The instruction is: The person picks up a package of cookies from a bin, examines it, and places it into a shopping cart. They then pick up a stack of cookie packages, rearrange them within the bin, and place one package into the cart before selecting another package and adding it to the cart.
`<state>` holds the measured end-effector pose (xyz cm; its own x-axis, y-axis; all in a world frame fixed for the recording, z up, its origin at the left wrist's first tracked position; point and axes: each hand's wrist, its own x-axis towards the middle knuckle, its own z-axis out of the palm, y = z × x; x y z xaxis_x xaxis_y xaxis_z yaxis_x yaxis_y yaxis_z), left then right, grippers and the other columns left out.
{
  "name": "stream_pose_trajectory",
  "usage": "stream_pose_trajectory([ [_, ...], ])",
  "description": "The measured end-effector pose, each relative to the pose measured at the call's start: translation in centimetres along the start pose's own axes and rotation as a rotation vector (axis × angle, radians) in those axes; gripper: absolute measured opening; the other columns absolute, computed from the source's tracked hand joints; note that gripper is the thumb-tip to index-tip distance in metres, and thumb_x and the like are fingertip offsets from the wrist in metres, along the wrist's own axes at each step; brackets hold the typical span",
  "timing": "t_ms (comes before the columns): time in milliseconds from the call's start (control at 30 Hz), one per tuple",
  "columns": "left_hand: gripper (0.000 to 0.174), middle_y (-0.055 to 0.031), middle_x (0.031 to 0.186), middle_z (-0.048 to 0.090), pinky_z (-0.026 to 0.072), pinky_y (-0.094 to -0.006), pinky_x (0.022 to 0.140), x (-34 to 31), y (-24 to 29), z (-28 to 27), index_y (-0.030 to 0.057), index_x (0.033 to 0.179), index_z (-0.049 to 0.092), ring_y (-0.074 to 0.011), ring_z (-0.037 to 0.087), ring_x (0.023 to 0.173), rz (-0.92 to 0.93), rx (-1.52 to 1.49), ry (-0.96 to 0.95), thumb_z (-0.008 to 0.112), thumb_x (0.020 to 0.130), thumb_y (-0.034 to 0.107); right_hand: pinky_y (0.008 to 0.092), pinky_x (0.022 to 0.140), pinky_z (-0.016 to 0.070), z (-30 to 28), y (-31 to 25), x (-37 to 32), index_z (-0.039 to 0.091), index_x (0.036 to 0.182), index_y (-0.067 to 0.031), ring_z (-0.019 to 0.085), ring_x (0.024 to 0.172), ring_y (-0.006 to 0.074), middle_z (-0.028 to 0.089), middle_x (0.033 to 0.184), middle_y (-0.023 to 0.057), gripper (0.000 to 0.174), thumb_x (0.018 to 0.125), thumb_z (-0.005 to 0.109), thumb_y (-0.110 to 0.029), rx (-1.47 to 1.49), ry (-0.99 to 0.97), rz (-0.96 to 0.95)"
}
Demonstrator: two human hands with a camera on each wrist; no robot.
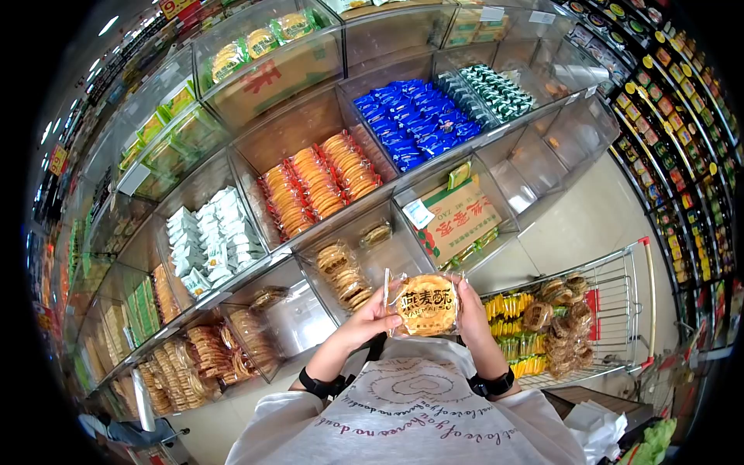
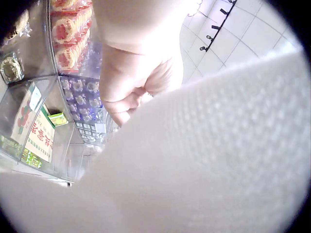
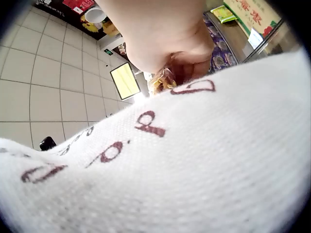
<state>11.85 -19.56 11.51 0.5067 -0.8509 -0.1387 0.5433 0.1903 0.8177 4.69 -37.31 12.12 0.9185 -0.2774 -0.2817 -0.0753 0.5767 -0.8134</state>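
Observation:
A round oat cookie in a clear wrapper with dark Chinese lettering (image 1: 426,304) is held up flat in front of the chest, its printed face toward the head camera. My left hand (image 1: 367,322) pinches its left edge, thumb over the front of the wrapper. At the opposite edge my right hand (image 1: 474,316) grips the packet, fingers mostly behind it. In the left wrist view the left hand (image 2: 138,80) shows curled fingers, with the shirt covering what they hold. Part of the shiny wrapper (image 3: 164,81) shows beside the right hand (image 3: 170,43) in the right wrist view.
Just ahead, a clear bin (image 1: 316,267) has similar wrapped cookies. Behind it stand bins of red-wrapped crackers (image 1: 322,186), blue packets (image 1: 415,120) and white packets (image 1: 213,236). A shopping cart (image 1: 620,310) with yellow packets and bagged snacks stands at right.

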Motion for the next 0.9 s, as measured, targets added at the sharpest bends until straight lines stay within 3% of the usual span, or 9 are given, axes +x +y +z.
stream_pose_trajectory([
  [233,0.06,-0.0061,0.104,0.045,0.0449,-0.028,0.069,-0.9,-0.5,-1.9,0.0094,0.124,0.012,-0.0128,0.051,0.083,-0.044,-0.152,-0.019,0.048,0.077,0.004,0.0269,0.084,0.0335,0.9,2.1,-0.1,0.038,0.108,0.0021,0.044,0.096,0.0155,0.046,0.105,0.0112,0.037,0.087,0.026,-0.026,-0.034,0.015,0.046],
  [367,0.049,-0.0077,0.106,0.045,0.0442,-0.0318,0.075,-0.7,-0.2,-1.8,0.008,0.122,0.019,-0.016,0.051,0.09,-0.052,-0.21,0.126,0.045,0.08,0.013,0.027,0.084,0.0338,1.2,2.1,-0.8,0.032,0.114,0.0,0.044,0.097,0.0157,0.044,0.108,0.0102,0.035,0.086,0.03,-0.02,0.058,-0.005,0.079],
  [400,0.047,-0.0084,0.106,0.045,0.0437,-0.0327,0.075,-0.4,-0.3,-2.0,0.0078,0.121,0.02,-0.017,0.05,0.091,-0.008,-0.321,0.202,0.042,0.081,0.017,0.0279,0.082,0.0363,1.1,2.3,-0.9,0.028,0.117,-0.0026,0.044,0.097,0.0153,0.042,0.109,0.0096,0.036,0.083,0.036,-0.011,0.132,0.004,0.112],
  [433,0.045,-0.0092,0.106,0.045,0.0433,-0.0336,0.076,-0.2,-0.4,-2.2,0.0077,0.121,0.02,-0.018,0.049,0.093,0.037,-0.432,0.278,0.039,0.082,0.021,0.0279,0.082,0.0363,1.1,2.4,-0.9,0.028,0.117,-0.0026,0.044,0.097,0.0153,0.042,0.109,0.0096,0.036,0.083,0.036,-0.011,0.131,0.006,0.109],
  [500,0.045,-0.0113,0.108,0.044,0.0415,-0.034,0.078,-0.1,-0.5,-3.1,0.0072,0.121,0.02,-0.0203,0.048,0.094,0.076,-0.45,0.215,0.035,0.083,0.026,0.0263,0.078,0.0385,1.1,2.3,-0.9,0.024,0.119,-0.0032,0.048,0.091,0.0148,0.046,0.104,0.0094,0.046,0.078,0.045,-0.006,-0.156,-0.178,0.002],
  [567,0.044,-0.0116,0.11,0.042,0.0389,-0.0329,0.08,0.1,-1.0,-3.7,0.0064,0.12,0.021,-0.0201,0.046,0.097,0.151,-0.522,0.044,0.034,0.083,0.027,0.0249,0.072,0.042,1.8,2.1,-0.8,0.023,0.119,-0.004,0.05,0.084,0.0138,0.05,0.098,0.0092,0.052,0.074,0.05,0.0,-0.178,-0.164,-0.009],
  [667,0.043,-0.0103,0.111,0.041,0.0348,-0.0286,0.083,0.0,-0.7,-3.1,0.0052,0.119,0.024,-0.0167,0.043,0.1,0.115,-0.374,0.105,0.04,0.082,0.019,0.0228,0.055,0.045,1.8,2.7,-0.6,0.025,0.118,-0.0045,0.051,0.08,0.0121,0.05,0.097,0.0064,0.056,0.071,0.053,0.003,-0.187,-0.185,0.064],
  [733,0.045,-0.0097,0.112,0.041,0.0327,-0.0261,0.085,-0.1,-0.5,-3.1,0.0042,0.12,0.023,-0.015,0.04,0.103,0.087,-0.322,0.112,0.043,0.08,0.01,0.0223,0.057,0.0447,2.0,2.7,-0.6,0.025,0.118,-0.0045,0.05,0.081,0.0114,0.049,0.098,0.0058,0.054,0.071,0.053,0.002,-0.204,-0.194,0.07],
  [900,0.048,-0.01,0.113,0.04,0.0328,-0.0282,0.085,-0.6,-0.1,-2.9,0.0047,0.121,0.021,-0.0163,0.039,0.104,0.107,-0.275,0.074,0.043,0.079,0.007,0.0211,0.058,0.044,2.1,2.8,-0.7,0.026,0.117,-0.0047,0.049,0.082,0.0102,0.048,0.099,0.0042,0.053,0.072,0.053,0.0,-0.224,-0.223,0.081],
])
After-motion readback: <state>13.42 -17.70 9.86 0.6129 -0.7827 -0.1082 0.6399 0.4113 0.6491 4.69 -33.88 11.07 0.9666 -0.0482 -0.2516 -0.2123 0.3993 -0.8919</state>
